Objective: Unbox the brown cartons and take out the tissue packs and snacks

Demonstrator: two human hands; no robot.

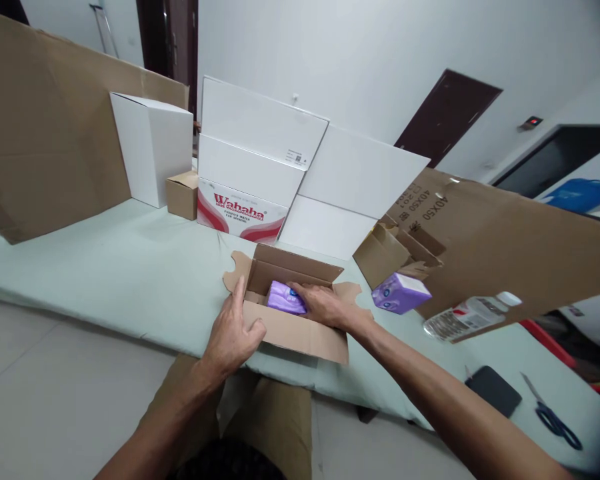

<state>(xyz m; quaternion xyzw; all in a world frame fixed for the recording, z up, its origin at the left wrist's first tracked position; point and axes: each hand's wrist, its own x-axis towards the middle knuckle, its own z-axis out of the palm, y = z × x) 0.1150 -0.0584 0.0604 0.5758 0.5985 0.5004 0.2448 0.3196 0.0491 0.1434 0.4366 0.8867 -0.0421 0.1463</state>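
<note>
An open brown cardboard box (300,330) lies near the table's front edge, its flaps folded outward. Inside it is a purple tissue pack (283,298). My right hand (323,303) reaches in from the right and grips the pack's right end; some of its fingers are hidden by the pack and the box. At the box's front left corner is my left hand (234,333), thumb and index finger spread, holding nothing. It is beside or lightly touching the box wall; I cannot tell which.
Behind stand a Wahaha carton (243,210), a white box (155,150) and a small brown box (183,195). To the right are another purple tissue pack (401,293), a water bottle (470,317), a black flat object (494,391) and scissors (553,417). Cardboard panels flank the table.
</note>
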